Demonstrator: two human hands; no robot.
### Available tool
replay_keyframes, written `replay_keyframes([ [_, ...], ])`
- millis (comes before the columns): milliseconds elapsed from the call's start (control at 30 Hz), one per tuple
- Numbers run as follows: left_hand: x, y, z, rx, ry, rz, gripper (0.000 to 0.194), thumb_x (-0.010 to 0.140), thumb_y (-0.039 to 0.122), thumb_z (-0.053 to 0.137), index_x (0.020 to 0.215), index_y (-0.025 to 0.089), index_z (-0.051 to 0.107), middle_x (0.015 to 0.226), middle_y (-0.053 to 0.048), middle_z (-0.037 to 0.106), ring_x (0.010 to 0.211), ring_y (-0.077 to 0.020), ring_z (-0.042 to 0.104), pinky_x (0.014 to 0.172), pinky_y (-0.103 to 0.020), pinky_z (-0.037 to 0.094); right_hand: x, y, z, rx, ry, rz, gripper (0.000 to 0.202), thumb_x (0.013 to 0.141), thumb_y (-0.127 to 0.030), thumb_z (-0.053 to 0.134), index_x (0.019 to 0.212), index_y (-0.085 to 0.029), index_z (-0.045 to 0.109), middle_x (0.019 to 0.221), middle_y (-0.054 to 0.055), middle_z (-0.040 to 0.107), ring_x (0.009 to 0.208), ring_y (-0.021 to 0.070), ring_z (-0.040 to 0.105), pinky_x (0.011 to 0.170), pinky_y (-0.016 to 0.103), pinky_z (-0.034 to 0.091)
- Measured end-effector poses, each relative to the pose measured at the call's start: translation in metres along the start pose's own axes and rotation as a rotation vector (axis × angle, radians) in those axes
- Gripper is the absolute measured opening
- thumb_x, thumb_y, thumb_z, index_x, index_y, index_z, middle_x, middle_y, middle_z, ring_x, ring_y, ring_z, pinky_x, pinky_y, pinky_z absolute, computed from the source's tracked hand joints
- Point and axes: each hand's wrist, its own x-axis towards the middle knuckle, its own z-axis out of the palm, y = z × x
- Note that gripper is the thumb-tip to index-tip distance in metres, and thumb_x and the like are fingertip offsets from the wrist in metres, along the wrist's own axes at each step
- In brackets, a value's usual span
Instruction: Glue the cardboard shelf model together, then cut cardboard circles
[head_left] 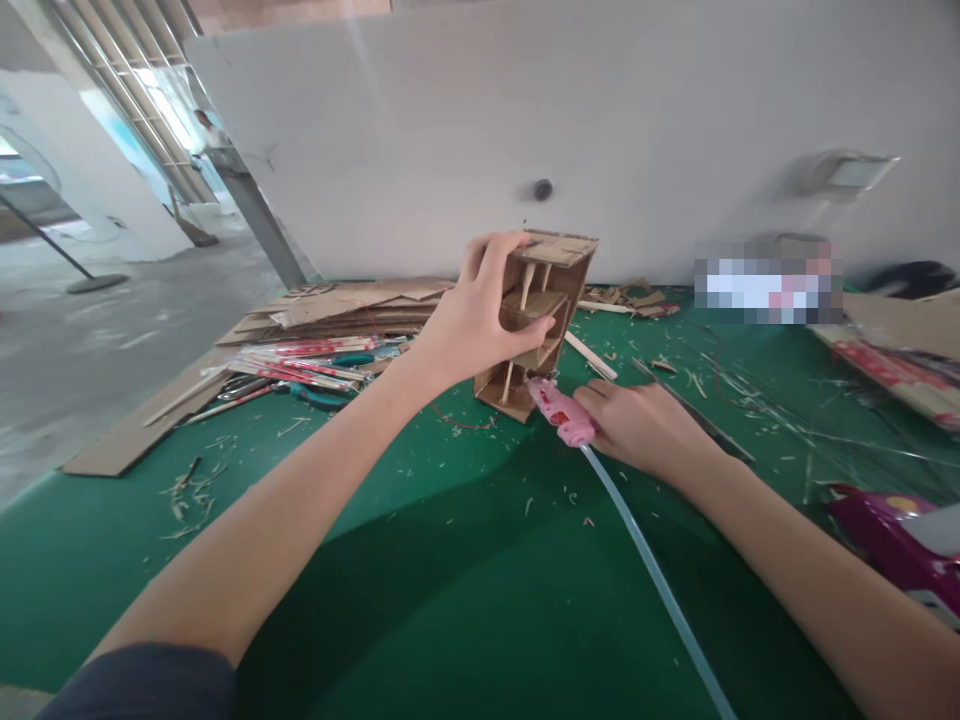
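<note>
Cloth sleeve [150, 685], plastic glue gun [564, 413], tiered cardboard [547, 302]

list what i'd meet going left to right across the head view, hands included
Round stand base on the floor → broom → teal tool handles → left hand → pink glue gun → right hand → purple item.

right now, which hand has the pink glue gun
The right hand: it is closed around the pink glue gun, whereas the left hand grips the open-fronted cardboard box.
</note>
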Motion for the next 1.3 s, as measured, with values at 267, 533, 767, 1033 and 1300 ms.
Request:
replay_keyframes([
  [267, 0.000, 0.001, 0.000, -0.005, -0.001, -0.007, 0.065, 0.079, 0.029, 0.067, 0.133, 0.029, 0.032, 0.140, -0.011, 0.037, 0.122, -0.0326, 0.051, 0.098, -0.049, 0.048, 0.003, 0.004, 0.010, 0.038, 0.079, -0.025, 0.025, 0.092, -0.038, 0.050, 0.089, -0.016, 0.059, 0.087, 0.006, 0.067, 0.058, 0.0164, 0.057, 0.050, 0.028, 0.015],
  [533, 0.000, 0.002, 0.001, 0.006, 0.003, -0.004, 0.066, 0.078, 0.028, 0.067, 0.134, 0.028, 0.031, 0.140, -0.013, 0.038, 0.121, -0.0331, 0.051, 0.098, -0.050, 0.048, 0.009, 0.005, 0.017, 0.075, 0.111, -0.047, 0.024, 0.092, -0.037, 0.050, 0.090, -0.015, 0.059, 0.089, 0.006, 0.066, 0.059, 0.0153, 0.056, 0.050, 0.029, 0.015],
  [767, 0.000, 0.000, 0.001, 0.013, 0.000, 0.000, 0.067, 0.078, 0.028, 0.067, 0.134, 0.028, 0.030, 0.141, -0.012, 0.037, 0.123, -0.0328, 0.050, 0.100, -0.050, 0.047, 0.005, 0.009, 0.021, 0.013, 0.112, -0.056, 0.011, 0.089, -0.026, 0.052, 0.090, -0.017, 0.057, 0.086, 0.004, 0.065, 0.057, 0.0153, 0.056, 0.050, 0.029, 0.014],
  [1033, 0.000, 0.002, 0.001, 0.002, -0.002, -0.012, 0.066, 0.077, 0.026, 0.067, 0.132, 0.027, 0.031, 0.141, -0.013, 0.036, 0.122, -0.0319, 0.051, 0.100, -0.049, 0.046, 0.007, 0.007, 0.019, -0.059, 0.138, -0.086, 0.006, 0.086, -0.017, 0.052, 0.087, -0.017, 0.058, 0.085, 0.004, 0.063, 0.059, 0.0159, 0.056, 0.051, 0.030, 0.014],
  [1300, 0.000, 0.002, 0.001, -0.007, -0.001, -0.012, 0.067, 0.077, 0.026, 0.067, 0.134, 0.031, 0.032, 0.141, -0.011, 0.037, 0.120, -0.0328, 0.052, 0.095, -0.050, 0.049, 0.004, 0.005, 0.011, -0.110, 0.137, -0.089, 0.009, 0.082, -0.011, 0.052, 0.084, -0.018, 0.058, 0.083, 0.004, 0.063, 0.063, 0.0174, 0.058, 0.053, 0.031, 0.019],
])
